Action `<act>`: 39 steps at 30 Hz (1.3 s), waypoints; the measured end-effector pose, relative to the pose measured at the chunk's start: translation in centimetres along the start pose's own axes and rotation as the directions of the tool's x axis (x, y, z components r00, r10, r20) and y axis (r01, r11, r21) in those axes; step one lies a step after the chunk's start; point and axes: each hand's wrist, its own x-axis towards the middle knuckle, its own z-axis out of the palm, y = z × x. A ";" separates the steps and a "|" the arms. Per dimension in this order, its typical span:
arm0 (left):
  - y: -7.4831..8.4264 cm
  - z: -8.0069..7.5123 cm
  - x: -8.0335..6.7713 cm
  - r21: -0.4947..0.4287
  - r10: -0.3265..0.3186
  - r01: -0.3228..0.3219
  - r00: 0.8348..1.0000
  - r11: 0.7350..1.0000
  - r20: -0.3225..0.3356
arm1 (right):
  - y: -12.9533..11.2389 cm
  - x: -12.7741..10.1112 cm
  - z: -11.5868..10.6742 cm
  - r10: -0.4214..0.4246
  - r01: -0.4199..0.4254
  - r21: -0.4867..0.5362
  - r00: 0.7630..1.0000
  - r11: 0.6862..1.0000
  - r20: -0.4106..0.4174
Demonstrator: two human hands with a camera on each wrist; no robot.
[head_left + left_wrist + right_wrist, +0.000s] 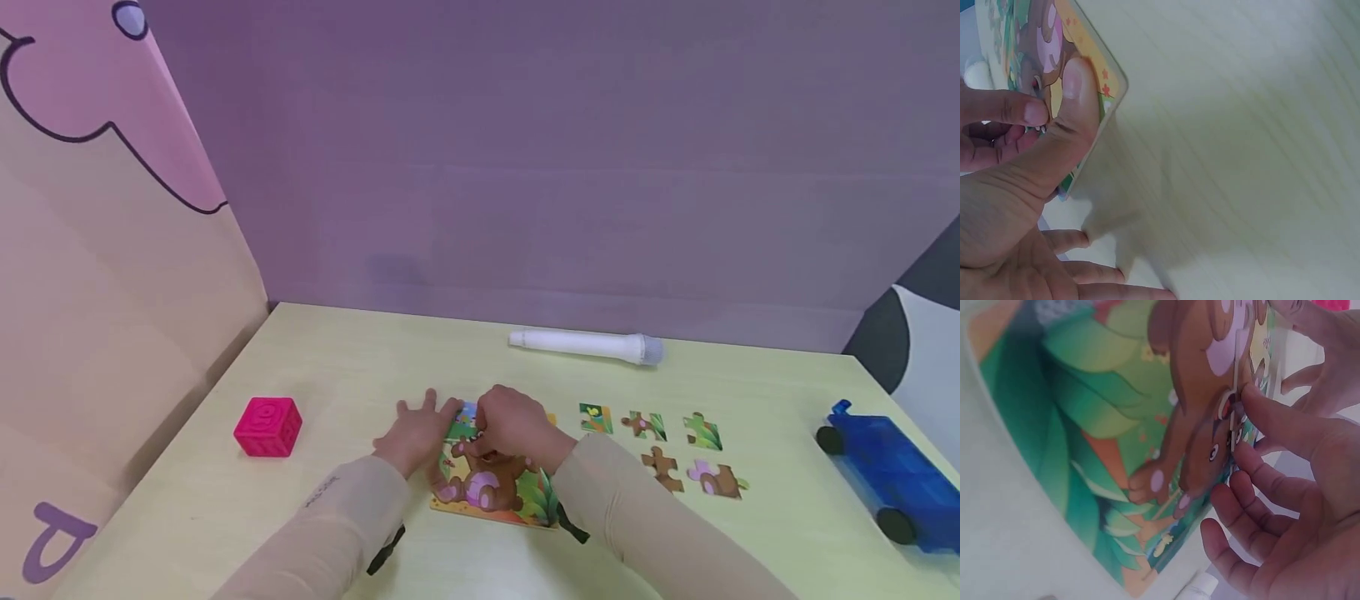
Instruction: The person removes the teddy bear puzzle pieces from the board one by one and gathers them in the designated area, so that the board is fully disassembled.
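Observation:
A jigsaw puzzle in a board [510, 517] with a brown bear picture lies in front of me. My left hand [418, 433] rests at its left edge, fingers spread on the table and thumb [1079, 94] lying on the picture. Over the upper part of the board, my right hand [517, 425] pinches a puzzle piece [1240, 362] between thumb and fingertips, right at the bear's face. One edge of this piece stands slightly raised from the picture; much of it is hidden by the fingers.
Several loose puzzle pieces [703, 431] lie right of the board. Behind is a white microphone [577, 342]. A pink cube [268, 427] sits at the left, a blue toy vehicle [900, 479] at the right edge. A purple wall [555, 208] stands behind the table.

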 end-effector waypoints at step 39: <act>-0.2 0.3 0.8 0.041 -0.036 0.036 0.999 0.999 0.002 | 0.4 0.0 0.3 0.004 -0.008 -0.103 0.999 0.995 -0.037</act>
